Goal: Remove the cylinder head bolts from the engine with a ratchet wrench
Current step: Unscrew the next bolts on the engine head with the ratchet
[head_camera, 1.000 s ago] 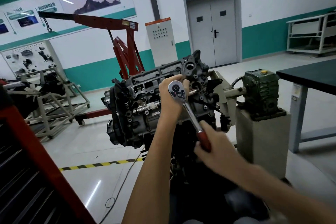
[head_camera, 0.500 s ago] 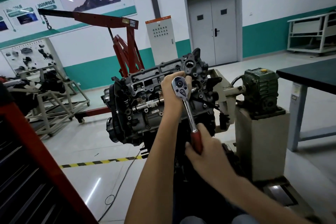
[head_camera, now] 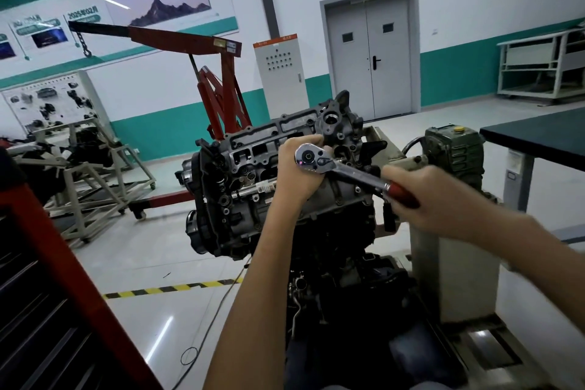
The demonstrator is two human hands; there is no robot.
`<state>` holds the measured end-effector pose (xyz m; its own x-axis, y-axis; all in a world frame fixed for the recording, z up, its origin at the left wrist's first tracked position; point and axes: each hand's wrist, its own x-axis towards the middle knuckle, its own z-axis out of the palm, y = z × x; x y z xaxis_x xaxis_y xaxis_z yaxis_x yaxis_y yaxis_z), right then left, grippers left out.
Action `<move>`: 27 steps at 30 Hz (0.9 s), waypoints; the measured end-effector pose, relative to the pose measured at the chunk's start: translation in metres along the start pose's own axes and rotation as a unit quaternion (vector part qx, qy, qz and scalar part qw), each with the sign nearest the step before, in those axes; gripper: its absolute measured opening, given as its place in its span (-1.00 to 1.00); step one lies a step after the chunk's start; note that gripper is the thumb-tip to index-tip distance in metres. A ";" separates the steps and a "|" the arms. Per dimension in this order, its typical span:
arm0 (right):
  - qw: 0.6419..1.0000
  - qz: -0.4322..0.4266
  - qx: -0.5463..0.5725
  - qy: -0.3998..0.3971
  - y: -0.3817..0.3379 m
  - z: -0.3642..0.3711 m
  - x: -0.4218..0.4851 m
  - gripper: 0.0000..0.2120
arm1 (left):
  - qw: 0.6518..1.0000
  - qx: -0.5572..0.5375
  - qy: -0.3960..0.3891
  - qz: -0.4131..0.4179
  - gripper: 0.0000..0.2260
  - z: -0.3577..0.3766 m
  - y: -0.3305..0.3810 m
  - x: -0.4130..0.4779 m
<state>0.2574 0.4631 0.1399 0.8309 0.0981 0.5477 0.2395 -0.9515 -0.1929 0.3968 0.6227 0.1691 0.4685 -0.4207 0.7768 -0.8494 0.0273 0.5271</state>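
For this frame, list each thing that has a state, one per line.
Ratchet wrench: head on the engine, handle out to the right.
Left hand: wrapped behind the wrench head.
Right hand: closed on the red handle.
Engine: tilted on its stand.
Double door: closed.

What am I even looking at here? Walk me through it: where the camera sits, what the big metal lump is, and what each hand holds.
The camera sits on the person's head, looking forward and down at bare hands. The big metal lump is a car engine mounted on a stand in a workshop. The left hand steadies the round head of a ratchet wrench against the engine's top. The right hand grips its red handle, which points right. A red engine crane stands behind.
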 end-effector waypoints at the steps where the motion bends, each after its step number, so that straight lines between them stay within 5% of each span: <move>1: 0.999 0.024 0.046 0.012 -0.008 0.014 -0.008 -0.81 | 1.000 -0.007 0.025 -0.010 -0.66 0.003 -0.001 -0.001; 5: 0.953 0.121 0.245 0.131 -0.074 0.081 -0.027 -0.77 | 0.994 -0.037 0.092 -0.040 -0.56 0.019 0.000 -0.001; 9: 0.911 0.157 0.355 0.137 -0.108 0.114 -0.018 -0.79 | 0.992 -0.014 0.119 -0.040 -0.51 0.020 0.000 0.001; 14: 0.987 0.063 0.143 0.040 -0.037 0.048 -0.016 -0.73 | 0.999 -0.002 0.040 -0.014 -0.62 0.002 -0.004 -0.003; 18: 0.998 -0.027 -0.049 0.010 0.006 -0.018 0.005 -0.78 | 0.999 0.029 -0.029 -0.003 -0.63 0.000 0.000 0.006; 20: 0.998 -0.019 -0.063 0.013 0.008 -0.015 0.004 -0.82 | 1.000 0.016 -0.001 0.004 -0.65 0.004 -0.001 0.005; 23: 0.994 0.046 0.089 0.051 -0.022 0.029 -0.016 -0.77 | 0.998 -0.011 0.067 -0.002 -0.64 0.012 -0.003 -0.001; 27: 0.929 0.146 0.310 0.142 -0.094 0.091 -0.025 -0.75 | 0.991 -0.033 0.129 -0.030 -0.58 0.021 0.000 0.000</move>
<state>0.2600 0.5765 0.0697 0.7611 -0.3025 0.5738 0.3406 -0.5665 -0.7504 0.3918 0.6036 0.1624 0.5706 -0.1784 0.8016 -0.8047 0.0732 0.5891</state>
